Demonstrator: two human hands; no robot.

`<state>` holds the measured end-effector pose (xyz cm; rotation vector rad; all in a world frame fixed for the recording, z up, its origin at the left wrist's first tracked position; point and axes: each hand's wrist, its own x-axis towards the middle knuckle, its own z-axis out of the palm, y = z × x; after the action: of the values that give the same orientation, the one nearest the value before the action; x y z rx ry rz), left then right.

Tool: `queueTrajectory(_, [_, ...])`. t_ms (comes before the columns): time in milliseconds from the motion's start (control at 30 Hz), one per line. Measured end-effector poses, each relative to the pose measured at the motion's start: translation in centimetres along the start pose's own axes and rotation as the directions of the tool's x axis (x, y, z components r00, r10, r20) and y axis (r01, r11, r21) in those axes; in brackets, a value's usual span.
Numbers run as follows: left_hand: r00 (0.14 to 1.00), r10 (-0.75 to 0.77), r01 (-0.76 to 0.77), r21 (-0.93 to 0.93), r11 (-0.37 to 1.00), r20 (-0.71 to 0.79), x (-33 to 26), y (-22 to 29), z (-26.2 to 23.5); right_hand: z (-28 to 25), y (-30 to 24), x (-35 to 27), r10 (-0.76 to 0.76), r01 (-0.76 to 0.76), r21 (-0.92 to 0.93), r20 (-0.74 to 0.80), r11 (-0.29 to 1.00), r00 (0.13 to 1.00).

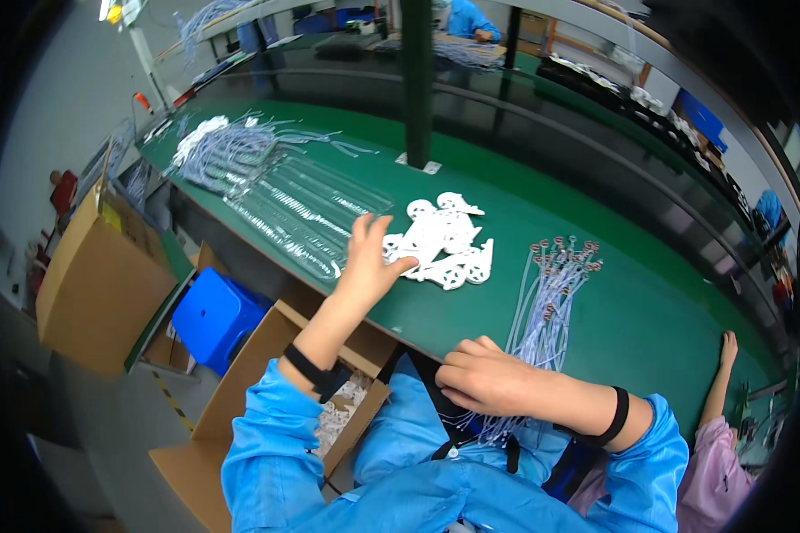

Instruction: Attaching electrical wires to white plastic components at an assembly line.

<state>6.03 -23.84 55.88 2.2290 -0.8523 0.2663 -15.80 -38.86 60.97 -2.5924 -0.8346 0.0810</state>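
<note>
My left hand [371,260] reaches over the left side of a pile of white plastic parts [444,235]. Its fingers and thumb are spread, and the thumb overlaps the pile's edge; I cannot tell if it touches a part. The parts are flat, some with a spoked round end. My right hand [480,377] is closed near the table's front edge, fingers curled; whatever they may hold is hidden. Beside it lies a bundle of thin grey cables [547,306], with small brownish-red and metallic ends pointing away from me. The cables' other ends hang over the edge by my lap.
Clear plastic trays [307,209] lie left of the pile, with more grey cables [231,155] beyond. A dark post [417,89] rises from the green table [631,293]. Cardboard boxes [107,275] and a blue stool [218,320] stand at left. A person's arm [718,382] rests at right.
</note>
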Motion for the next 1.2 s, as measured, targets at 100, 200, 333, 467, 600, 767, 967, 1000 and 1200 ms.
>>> queueTrajectory(100, [0.996, 0.093, -0.093, -0.147, 0.985, -0.003, -0.4, -1.0, 1.9, 1.5, -0.2, 3.8, -0.068, 0.068, -0.021, 0.013, 0.997, 0.998])
queueTrajectory(200, [0.990, 0.139, -0.144, -0.184, 0.972, -0.037, -1.2, -0.9, 2.0, 2.1, -0.8, 6.5, -0.052, 0.062, -0.096, 0.104, 0.993, 0.993])
queueTrajectory(333, [0.972, 0.186, -0.192, -0.030, 0.981, -0.140, -3.2, -2.8, -2.1, 2.6, -0.7, 9.1, 0.012, -0.004, -0.071, 0.111, 0.997, 0.994])
queueTrajectory(467, [0.923, -0.145, 0.223, 0.186, 0.957, -0.357, -3.8, -8.6, -5.7, 2.5, -0.2, 11.2, 0.049, -0.049, -0.001, 0.086, 0.999, 0.995])
queueTrajectory(600, [0.783, -0.496, 0.540, 0.016, 0.841, -0.374, -2.3, -13.0, -6.2, 3.4, -0.6, 12.2, 0.021, -0.023, 0.018, 0.095, 1.000, 0.995])
queueTrajectory(767, [0.689, -0.706, 0.533, -0.546, 0.646, -0.164, -3.5, -19.0, -5.4, 3.0, -1.0, 11.8, -0.017, 0.008, 0.051, 0.175, 0.999, 0.984])
queueTrajectory(967, [0.637, -0.747, 0.203, -0.894, 0.399, -0.188, -8.5, -16.0, -7.9, 2.5, -1.2, 11.2, -0.035, 0.016, 0.094, 0.200, 0.995, 0.979])
queueTrajectory(1000, [0.636, -0.737, 0.144, -0.903, 0.404, -0.229, -10.0, -16.0, -8.6, 2.4, -1.2, 11.3, -0.040, 0.021, 0.093, 0.208, 0.995, 0.977])
queueTrajectory(1200, [0.477, -0.722, -0.002, -0.822, 0.569, -0.501, -18.9, -19.0, -13.2, 2.1, -0.9, 11.7, -0.029, 0.006, 0.110, 0.212, 0.994, 0.977])
